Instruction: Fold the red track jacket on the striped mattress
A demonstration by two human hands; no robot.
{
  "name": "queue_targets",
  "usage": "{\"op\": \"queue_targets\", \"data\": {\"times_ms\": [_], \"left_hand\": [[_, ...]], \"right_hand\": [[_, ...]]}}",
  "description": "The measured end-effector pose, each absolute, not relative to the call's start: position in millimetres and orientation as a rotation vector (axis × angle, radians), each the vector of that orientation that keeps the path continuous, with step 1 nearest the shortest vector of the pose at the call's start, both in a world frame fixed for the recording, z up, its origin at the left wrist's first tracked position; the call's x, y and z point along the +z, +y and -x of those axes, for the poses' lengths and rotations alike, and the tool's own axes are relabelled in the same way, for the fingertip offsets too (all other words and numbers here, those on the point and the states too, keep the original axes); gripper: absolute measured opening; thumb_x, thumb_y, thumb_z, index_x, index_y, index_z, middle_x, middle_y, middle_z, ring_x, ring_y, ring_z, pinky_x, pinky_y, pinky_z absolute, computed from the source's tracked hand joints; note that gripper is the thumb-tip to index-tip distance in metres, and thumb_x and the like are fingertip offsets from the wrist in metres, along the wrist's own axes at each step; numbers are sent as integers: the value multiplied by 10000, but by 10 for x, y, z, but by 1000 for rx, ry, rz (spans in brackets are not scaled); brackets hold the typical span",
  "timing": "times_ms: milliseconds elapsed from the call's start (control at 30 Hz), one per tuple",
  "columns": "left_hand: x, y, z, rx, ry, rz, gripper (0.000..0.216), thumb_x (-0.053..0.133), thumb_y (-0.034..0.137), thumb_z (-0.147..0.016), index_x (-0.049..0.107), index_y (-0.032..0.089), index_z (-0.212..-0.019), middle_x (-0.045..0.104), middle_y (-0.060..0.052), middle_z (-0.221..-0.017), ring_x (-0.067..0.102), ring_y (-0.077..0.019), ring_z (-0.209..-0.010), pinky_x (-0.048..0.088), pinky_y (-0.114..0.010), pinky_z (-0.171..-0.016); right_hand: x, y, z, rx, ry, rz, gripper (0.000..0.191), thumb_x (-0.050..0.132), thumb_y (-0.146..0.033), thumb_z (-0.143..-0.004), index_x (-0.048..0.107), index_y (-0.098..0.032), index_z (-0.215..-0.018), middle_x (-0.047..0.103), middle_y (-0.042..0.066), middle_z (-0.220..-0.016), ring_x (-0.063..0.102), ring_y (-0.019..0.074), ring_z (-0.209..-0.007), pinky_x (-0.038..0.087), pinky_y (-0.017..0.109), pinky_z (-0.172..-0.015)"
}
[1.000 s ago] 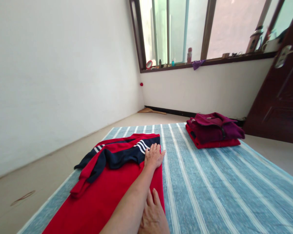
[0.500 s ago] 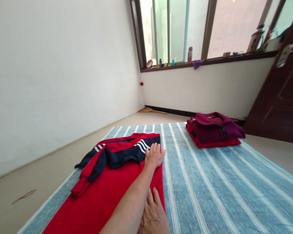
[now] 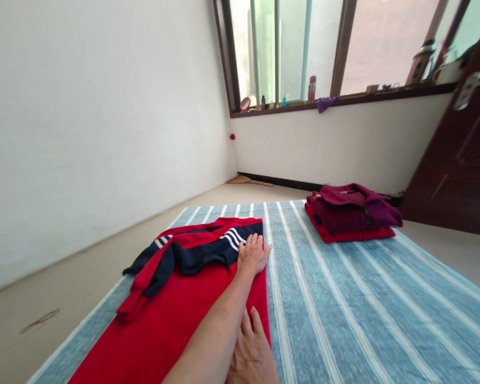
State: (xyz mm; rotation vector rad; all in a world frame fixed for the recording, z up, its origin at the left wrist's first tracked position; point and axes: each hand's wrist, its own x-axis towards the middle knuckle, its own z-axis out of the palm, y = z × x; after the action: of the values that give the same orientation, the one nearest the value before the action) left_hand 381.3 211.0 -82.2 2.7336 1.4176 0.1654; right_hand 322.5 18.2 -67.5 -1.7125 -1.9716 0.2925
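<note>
A red garment [image 3: 184,325] with navy, white-striped sleeves [image 3: 200,250] lies spread on a blue striped mat [image 3: 344,314]. My left arm reaches forward across it. My left hand [image 3: 253,256] lies flat, fingers stretched, on the garment's right edge beside the striped sleeve. My right hand [image 3: 251,354] rests flat on the same edge nearer to me, partly tucked under my left forearm and cut off by the bottom of the picture. Neither hand holds anything.
A folded pile of maroon and red clothes [image 3: 352,213] sits at the mat's far right. A white wall runs along the left. A windowsill [image 3: 336,101] with small bottles is ahead, a dark wooden door [image 3: 460,160] at right, a broom [image 3: 252,182] by the far wall.
</note>
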Motion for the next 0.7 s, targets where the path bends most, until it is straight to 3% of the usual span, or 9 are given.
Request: {"op": "queue_targets", "data": {"times_ms": [267, 700], "left_hand": [[-836, 2115, -3820, 178, 1418, -2735, 574, 243, 529, -934, 342, 181, -1380, 295, -84, -1489, 204, -216, -1378, 139, -468, -1096], [-874, 2129, -3822, 215, 1417, -2750, 551, 258, 526, -935, 353, 202, -1370, 310, -86, -1483, 215, -218, -1375, 145, -468, -1094]], "right_hand": [[-643, 176, -3246, 326, -1983, 1704, 527, 311, -375, -953, 216, -241, -1454, 286, 59, -1461, 253, 332, -1331, 242, 605, -1047], [-627, 157, -3240, 343, -1957, 1711, 578, 338, -501, -937, 266, -227, -1440, 262, 70, -1463, 240, 322, -1338, 239, 603, -1053]]}}
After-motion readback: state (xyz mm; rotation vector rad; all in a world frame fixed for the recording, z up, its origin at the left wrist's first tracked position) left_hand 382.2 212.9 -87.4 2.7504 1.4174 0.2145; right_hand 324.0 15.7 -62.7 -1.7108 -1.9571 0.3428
